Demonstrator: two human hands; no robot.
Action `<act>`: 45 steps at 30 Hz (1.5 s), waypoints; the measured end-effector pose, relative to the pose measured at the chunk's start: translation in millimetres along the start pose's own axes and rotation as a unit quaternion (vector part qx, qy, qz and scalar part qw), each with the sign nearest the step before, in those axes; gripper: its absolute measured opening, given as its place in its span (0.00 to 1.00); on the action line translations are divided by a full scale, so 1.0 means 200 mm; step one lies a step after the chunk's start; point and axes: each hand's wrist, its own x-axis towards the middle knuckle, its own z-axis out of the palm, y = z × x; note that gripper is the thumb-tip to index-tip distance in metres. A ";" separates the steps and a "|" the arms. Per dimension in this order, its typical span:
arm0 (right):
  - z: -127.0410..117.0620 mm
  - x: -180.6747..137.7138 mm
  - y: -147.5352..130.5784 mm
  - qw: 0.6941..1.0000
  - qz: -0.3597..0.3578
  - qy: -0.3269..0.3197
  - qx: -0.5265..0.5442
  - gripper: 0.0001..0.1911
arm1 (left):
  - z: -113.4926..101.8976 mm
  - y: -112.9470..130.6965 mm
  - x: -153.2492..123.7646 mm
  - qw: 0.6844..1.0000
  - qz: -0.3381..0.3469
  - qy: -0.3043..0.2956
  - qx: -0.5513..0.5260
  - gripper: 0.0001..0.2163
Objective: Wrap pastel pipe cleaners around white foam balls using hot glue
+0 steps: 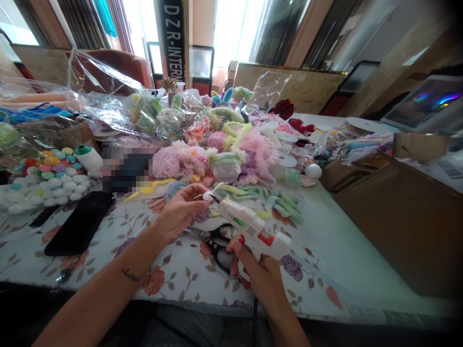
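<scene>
My right hand (258, 270) grips a white glue gun (249, 226) by its handle, a finger on the red trigger, nozzle pointing up-left. My left hand (183, 209) pinches a small white bead piece (208, 195) with a short string of pearls, held right at the nozzle tip. Both hands hover over a floral tablecloth (181, 279). Black-handled scissors (213, 241) lie on the cloth just below the hands.
A heap of pastel fluffy craft pieces (217, 149) fills the table's middle. Coloured and white round pads (47, 178) lie at the left, with a black phone (79, 224) beside them. Cardboard boxes (394, 212) stand at the right. Plastic bags (101, 96) are piled behind.
</scene>
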 end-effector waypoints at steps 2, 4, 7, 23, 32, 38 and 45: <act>0.00 0.00 0.00 1.000 -0.002 -0.002 -0.003 0.21 | 0.00 0.00 0.00 1.000 0.004 -0.003 0.001 0.11; 0.00 0.00 0.00 1.000 -0.002 -0.001 -0.003 0.20 | 0.00 0.00 0.00 1.000 0.006 -0.005 0.001 0.11; 0.00 0.00 0.01 1.000 -0.005 0.004 -0.001 0.20 | 0.00 0.00 0.00 1.000 0.006 0.000 -0.005 0.11; 0.00 0.00 0.01 1.000 -0.012 0.006 0.013 0.20 | 0.00 0.00 0.00 0.999 -0.018 0.008 -0.030 0.12; 0.00 0.00 0.00 1.000 -0.005 0.010 0.008 0.20 | 0.01 0.01 0.00 0.998 -0.028 0.022 -0.042 0.12; 0.00 0.00 0.00 1.000 -0.004 0.005 0.003 0.20 | 0.02 0.01 0.00 0.998 -0.037 0.022 -0.042 0.12; 0.00 0.00 0.00 1.000 0.002 0.020 0.017 0.21 | 0.00 0.01 0.00 0.998 -0.050 0.020 -0.043 0.12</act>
